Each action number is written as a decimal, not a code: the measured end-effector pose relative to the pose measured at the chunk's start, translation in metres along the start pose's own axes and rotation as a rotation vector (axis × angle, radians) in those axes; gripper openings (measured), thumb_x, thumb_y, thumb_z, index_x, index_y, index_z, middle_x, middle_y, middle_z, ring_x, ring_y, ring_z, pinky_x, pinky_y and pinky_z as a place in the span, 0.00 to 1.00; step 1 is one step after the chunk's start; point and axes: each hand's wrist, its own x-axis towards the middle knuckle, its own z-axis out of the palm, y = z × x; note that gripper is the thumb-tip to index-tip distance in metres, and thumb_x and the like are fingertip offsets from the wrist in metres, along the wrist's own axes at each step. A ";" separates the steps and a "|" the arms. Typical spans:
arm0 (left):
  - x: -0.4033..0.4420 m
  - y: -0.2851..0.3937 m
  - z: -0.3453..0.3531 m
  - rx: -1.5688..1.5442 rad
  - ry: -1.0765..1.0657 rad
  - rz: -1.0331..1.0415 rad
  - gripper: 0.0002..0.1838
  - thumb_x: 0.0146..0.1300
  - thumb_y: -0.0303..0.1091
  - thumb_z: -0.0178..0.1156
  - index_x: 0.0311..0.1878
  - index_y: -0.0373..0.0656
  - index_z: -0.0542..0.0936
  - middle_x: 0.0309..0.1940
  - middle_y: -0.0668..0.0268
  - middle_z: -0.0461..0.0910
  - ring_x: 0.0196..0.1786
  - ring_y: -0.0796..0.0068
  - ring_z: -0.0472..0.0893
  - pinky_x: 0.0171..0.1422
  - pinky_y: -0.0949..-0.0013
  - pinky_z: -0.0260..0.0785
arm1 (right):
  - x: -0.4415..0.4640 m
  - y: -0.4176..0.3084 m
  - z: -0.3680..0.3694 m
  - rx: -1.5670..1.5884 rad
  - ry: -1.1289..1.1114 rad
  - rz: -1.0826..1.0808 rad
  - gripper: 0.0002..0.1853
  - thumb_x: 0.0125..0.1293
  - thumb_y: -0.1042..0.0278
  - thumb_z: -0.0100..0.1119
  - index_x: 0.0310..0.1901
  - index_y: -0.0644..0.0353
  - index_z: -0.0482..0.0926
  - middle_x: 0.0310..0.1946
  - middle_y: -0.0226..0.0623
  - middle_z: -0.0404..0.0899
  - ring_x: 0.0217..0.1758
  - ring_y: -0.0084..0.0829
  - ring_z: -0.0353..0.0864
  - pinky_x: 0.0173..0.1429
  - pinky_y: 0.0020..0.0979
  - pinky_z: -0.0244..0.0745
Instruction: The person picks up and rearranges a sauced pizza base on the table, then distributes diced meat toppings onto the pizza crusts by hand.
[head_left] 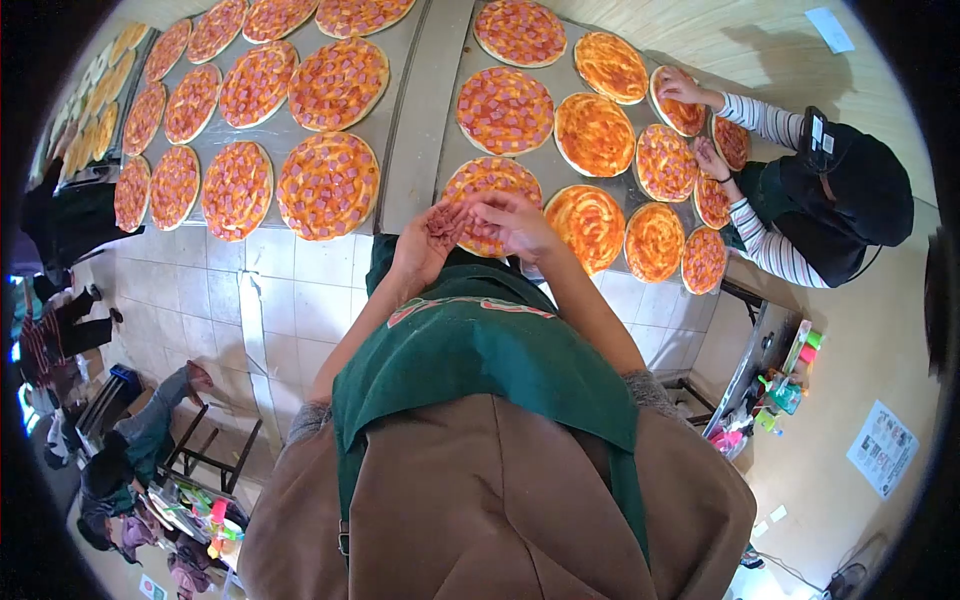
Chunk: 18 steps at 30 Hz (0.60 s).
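Left hand (425,245) cupped, palm up, half open, small pink bits (443,222) lying in it. Right hand (520,225) curled beside it, fingertips drawn in close to the left; can't tell if they pinch a bit or just touch. Both hands are over the near pizza (490,178), which shows past them at 12 o'clock, pink cubes already on its top. Clock is from the hands.

Risks, my judgement:
- Spill: the near pizza lies at the 6 o'clock edge of the table (425,120). If the left palm tips toward 6, bits likely drop on the green apron (480,345) or the tiled floor (320,285) instead.
- Uneven load: the bits look loose and crumbly, so opening the palm all at once could dump a clump.
- Smear: the right forearm runs just beside the sauced pizza (585,230) at 3 o'clock; a dropped elbow could drag its topping.
- Bump: a co-worker (815,205) reaches over pizzas around 2 to 3 o'clock. Arms clashing could shove the end pizza (703,262), between 3 and 4, off the edge it sits by.
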 end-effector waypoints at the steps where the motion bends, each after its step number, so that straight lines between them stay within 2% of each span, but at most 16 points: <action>1: -0.001 0.001 -0.002 0.011 0.007 0.002 0.16 0.71 0.33 0.41 0.55 0.34 0.70 0.50 0.55 0.77 0.57 0.63 0.75 0.63 0.64 0.68 | -0.004 -0.002 -0.003 -0.077 0.044 -0.013 0.12 0.64 0.70 0.60 0.48 0.62 0.78 0.40 0.32 0.80 0.36 0.18 0.77 0.42 0.21 0.74; 5: -0.006 0.008 -0.015 0.036 0.082 0.022 0.16 0.70 0.33 0.43 0.56 0.34 0.70 0.50 0.54 0.77 0.56 0.61 0.76 0.63 0.64 0.68 | -0.005 -0.006 -0.029 -0.212 0.243 -0.027 0.13 0.63 0.72 0.62 0.48 0.63 0.78 0.39 0.34 0.83 0.38 0.21 0.81 0.43 0.22 0.76; 8: -0.009 0.014 -0.031 -0.015 0.135 0.031 0.16 0.70 0.33 0.44 0.55 0.35 0.69 0.51 0.54 0.77 0.55 0.62 0.78 0.58 0.65 0.73 | 0.011 0.013 -0.070 -0.244 0.227 -0.081 0.12 0.61 0.71 0.64 0.46 0.65 0.79 0.39 0.36 0.83 0.40 0.25 0.83 0.40 0.23 0.78; 11: -0.004 0.017 -0.054 -0.026 0.126 0.063 0.15 0.70 0.33 0.45 0.53 0.35 0.71 0.50 0.54 0.77 0.55 0.60 0.78 0.58 0.63 0.73 | 0.026 0.027 -0.082 -0.558 0.263 -0.071 0.11 0.57 0.71 0.66 0.41 0.65 0.81 0.36 0.38 0.84 0.38 0.26 0.84 0.39 0.26 0.79; 14: -0.009 0.019 -0.058 -0.055 0.138 0.085 0.14 0.69 0.33 0.45 0.51 0.35 0.72 0.50 0.54 0.77 0.54 0.60 0.78 0.58 0.62 0.73 | 0.042 0.042 -0.081 -1.064 0.352 -0.182 0.09 0.54 0.71 0.66 0.37 0.62 0.84 0.32 0.39 0.85 0.35 0.28 0.84 0.40 0.29 0.78; 18: -0.013 0.020 -0.055 -0.068 0.174 0.098 0.14 0.69 0.34 0.45 0.51 0.36 0.72 0.49 0.54 0.77 0.55 0.59 0.78 0.59 0.62 0.73 | 0.048 0.051 -0.067 -1.203 0.425 -0.218 0.08 0.52 0.71 0.65 0.35 0.58 0.85 0.31 0.40 0.84 0.34 0.32 0.84 0.42 0.34 0.77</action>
